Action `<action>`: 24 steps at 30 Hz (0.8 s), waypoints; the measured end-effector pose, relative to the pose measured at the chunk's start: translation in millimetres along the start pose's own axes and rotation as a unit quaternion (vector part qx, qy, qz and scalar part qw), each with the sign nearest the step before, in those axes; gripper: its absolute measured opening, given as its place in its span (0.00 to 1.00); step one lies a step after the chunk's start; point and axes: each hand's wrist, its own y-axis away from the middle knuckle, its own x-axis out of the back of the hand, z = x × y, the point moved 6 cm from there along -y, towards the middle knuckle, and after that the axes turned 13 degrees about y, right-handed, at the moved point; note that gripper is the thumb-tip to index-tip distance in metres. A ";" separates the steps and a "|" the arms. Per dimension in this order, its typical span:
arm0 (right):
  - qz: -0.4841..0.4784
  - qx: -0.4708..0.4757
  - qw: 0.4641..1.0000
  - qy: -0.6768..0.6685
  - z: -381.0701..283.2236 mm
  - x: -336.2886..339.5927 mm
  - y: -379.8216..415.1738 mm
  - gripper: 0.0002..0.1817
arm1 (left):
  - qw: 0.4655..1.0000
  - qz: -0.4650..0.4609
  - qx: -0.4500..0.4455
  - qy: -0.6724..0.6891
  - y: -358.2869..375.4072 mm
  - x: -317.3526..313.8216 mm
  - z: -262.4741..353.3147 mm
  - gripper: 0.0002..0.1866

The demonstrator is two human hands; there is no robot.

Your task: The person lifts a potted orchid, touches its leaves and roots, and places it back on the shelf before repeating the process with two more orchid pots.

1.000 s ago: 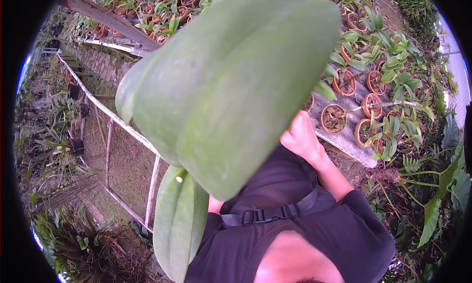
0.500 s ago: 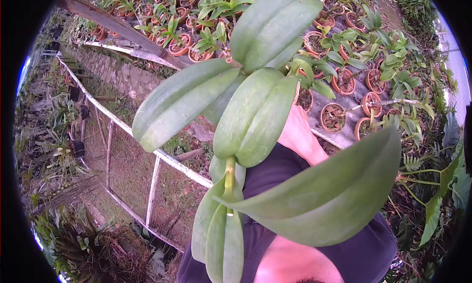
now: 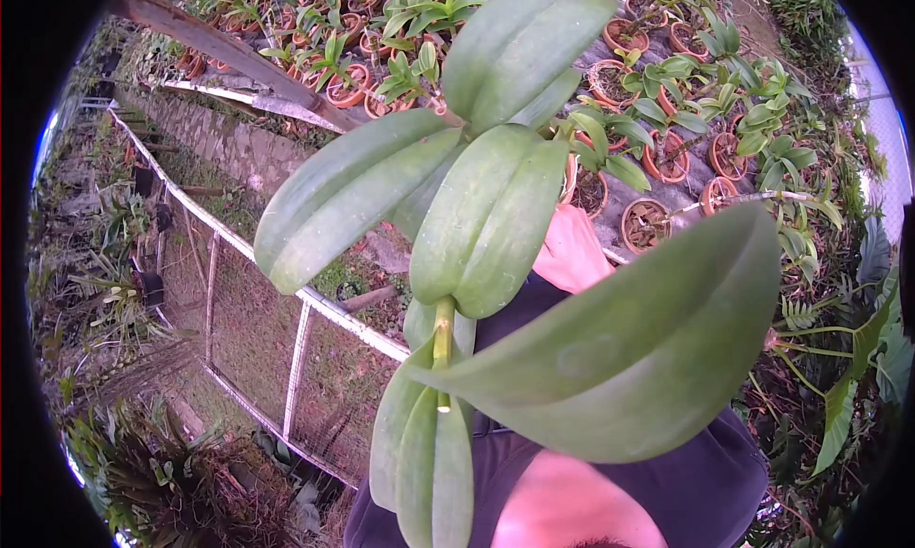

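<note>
A leafy orchid plant (image 3: pixel 491 219) fills the middle of the view, close to the camera. Its broad green leaves spread out from a stem (image 3: pixel 443 348) with a pale cut end pointing down. One large leaf (image 3: pixel 629 348) reaches out to the right, very near the lens. Behind the leaves a bare stretch of skin (image 3: pixel 572 253) shows above dark clothing (image 3: pixel 667 496). Both my left hand and my right hand are hidden, with the foliage covering the area in front of my body.
Rows of clay pots (image 3: pixel 665 157) with small plants stand on a grey bench (image 3: pixel 610 191) beyond. A rusty beam (image 3: pixel 229 57) crosses the upper left. Below it runs a white-framed mesh panel (image 3: pixel 257 357). Leafy growth (image 3: pixel 839 419) borders the right side.
The large right-hand leaf has risen and tilted upward slightly. The other leaves of the plant have shifted a little to the left and up.
</note>
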 end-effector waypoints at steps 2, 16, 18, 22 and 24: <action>-0.026 -0.007 1.000 -0.009 5.0 -6.2 1.5 0.25 | 1.000 -0.006 0.020 0.008 -2.0 12.8 -5.4 0.19; 0.006 -0.003 0.998 0.067 -4.9 1.8 1.1 0.29 | 0.998 0.007 0.062 -0.002 2.1 12.0 -14.8 0.20; -0.011 -0.019 0.994 0.105 -4.0 -4.0 2.1 0.33 | 0.997 0.012 0.077 -0.007 2.3 21.6 -20.1 0.21; 0.040 -0.028 0.991 0.121 -10.8 3.7 5.6 0.35 | 0.994 0.025 0.106 -0.005 3.3 27.2 -24.2 0.21; 0.065 -0.020 0.990 0.127 -10.4 2.4 6.7 0.35 | 0.995 0.019 0.093 -0.002 3.7 21.8 -20.2 0.21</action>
